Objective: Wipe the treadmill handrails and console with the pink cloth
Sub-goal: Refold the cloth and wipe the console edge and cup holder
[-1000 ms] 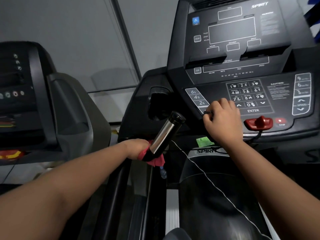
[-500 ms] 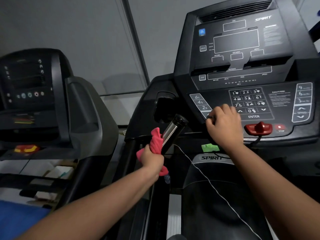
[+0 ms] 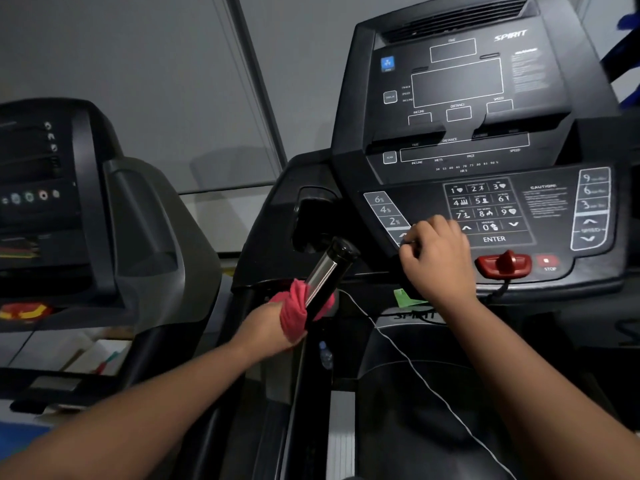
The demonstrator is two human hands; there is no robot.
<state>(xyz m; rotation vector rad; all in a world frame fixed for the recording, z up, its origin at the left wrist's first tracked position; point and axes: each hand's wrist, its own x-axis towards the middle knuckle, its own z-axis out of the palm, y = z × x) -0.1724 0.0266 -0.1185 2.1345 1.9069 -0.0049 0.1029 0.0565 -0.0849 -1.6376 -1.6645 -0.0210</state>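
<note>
While the left hand (image 3: pixel 266 329) grips the pink cloth (image 3: pixel 294 308) wrapped round the handrail (image 3: pixel 327 270), that bar's long axis runs up and away toward the console (image 3: pixel 485 150). Farther on, the right hand (image 3: pixel 436 258) is curled over the console's lower edge; whether it holds anything I cannot tell.

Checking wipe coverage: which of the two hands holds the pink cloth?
The left hand grips the pink cloth around the chrome handrail grip. The right hand is clothless, at the console's lower edge.
</note>
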